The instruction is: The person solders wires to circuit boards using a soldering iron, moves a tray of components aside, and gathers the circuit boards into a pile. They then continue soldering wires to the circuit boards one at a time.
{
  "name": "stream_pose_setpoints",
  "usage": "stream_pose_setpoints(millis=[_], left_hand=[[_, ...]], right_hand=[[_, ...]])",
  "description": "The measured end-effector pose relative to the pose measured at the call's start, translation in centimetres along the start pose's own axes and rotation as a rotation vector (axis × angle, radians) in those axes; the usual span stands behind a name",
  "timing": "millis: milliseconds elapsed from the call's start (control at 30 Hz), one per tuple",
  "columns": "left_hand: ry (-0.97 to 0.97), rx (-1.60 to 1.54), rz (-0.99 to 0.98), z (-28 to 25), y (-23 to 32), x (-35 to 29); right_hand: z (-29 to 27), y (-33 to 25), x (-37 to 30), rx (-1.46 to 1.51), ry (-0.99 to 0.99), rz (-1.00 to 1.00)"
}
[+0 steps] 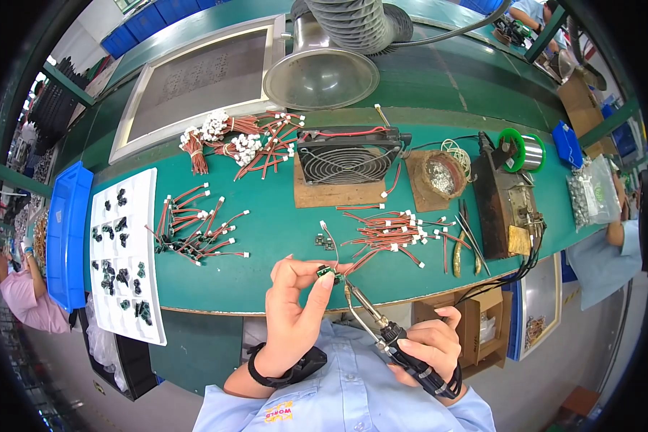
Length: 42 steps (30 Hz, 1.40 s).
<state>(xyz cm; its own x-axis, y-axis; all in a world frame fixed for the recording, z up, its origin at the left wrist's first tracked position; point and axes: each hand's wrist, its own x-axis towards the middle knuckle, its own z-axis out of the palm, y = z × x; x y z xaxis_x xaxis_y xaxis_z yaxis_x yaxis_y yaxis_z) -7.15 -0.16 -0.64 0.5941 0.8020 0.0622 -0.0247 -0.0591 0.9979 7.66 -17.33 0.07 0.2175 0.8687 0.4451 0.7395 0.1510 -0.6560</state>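
Bench notes: we have the small green circuit board (330,273) pinched up at the near edge of the bench, between thumb and fingertips of the left hand (295,313); that hand is closed only at the tips. The right hand (428,347) wraps the black handle of a soldering iron (394,335), its tip beside the board. Whether tip and board touch, we cannot tell.

A thin lead with a white plug (323,224) rises from the board, past two or so loose boards (324,242).

Main worry, as we judge it: burnt fingers. The left thumb sits very near the tip, and a small slip of either hand would do it. A shaky pinch could also tilt the board and spoil the joint, or let the lead shift.

Next worry: the heap of red-and-black wires (392,232) reaches close to the work. A stray sweep of the iron could scorch insulation, or the left hand could snag a loose end. The fan (349,164) stands behind, clear of the iron.
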Motion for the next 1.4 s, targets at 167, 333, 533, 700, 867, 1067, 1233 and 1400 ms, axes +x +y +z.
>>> stream_pose_setpoints(millis=[167, 333, 533, 700, 867, 1067, 1233, 1400], left_hand=[[0.028, -0.003, -0.004, -0.2, 0.8, 0.1], [0.000, -0.383, -0.156, 0.0, 2.5, 0.5], [-0.033, -0.540, -0.223, -0.6, 2.3, 0.5], [0.065, -0.438, -0.182, -0.7, 2.3, 0.6], [0.099, -0.388, -0.133, -0.3, 2.1, 0.6], [0.081, -0.374, -0.130, -0.2, 1.8, 0.6], [0.067, -0.369, -0.127, -0.1, 1.8, 0.5], [0.066, -0.370, -0.118, -0.1, 1.7, 0.5]], right_hand=[[-0.5, 0.1, 0.1, 0.027, 0.024, 0.005], [0.0, 3.5, -1.1, -0.049, 0.413, 0.066], [1.3, 7.7, 2.0, -0.105, 0.502, 0.449], [1.1, 3.1, 0.7, 0.137, 0.459, 0.149], [0.4, 0.7, 0.5, 0.092, 0.104, -0.045], [0.6, 0.5, 0.8, 0.098, 0.038, -0.036], [0.7, 0.5, 0.9, 0.095, 0.023, -0.023], [0.7, 0.4, 0.8, 0.096, 0.022, -0.015]])
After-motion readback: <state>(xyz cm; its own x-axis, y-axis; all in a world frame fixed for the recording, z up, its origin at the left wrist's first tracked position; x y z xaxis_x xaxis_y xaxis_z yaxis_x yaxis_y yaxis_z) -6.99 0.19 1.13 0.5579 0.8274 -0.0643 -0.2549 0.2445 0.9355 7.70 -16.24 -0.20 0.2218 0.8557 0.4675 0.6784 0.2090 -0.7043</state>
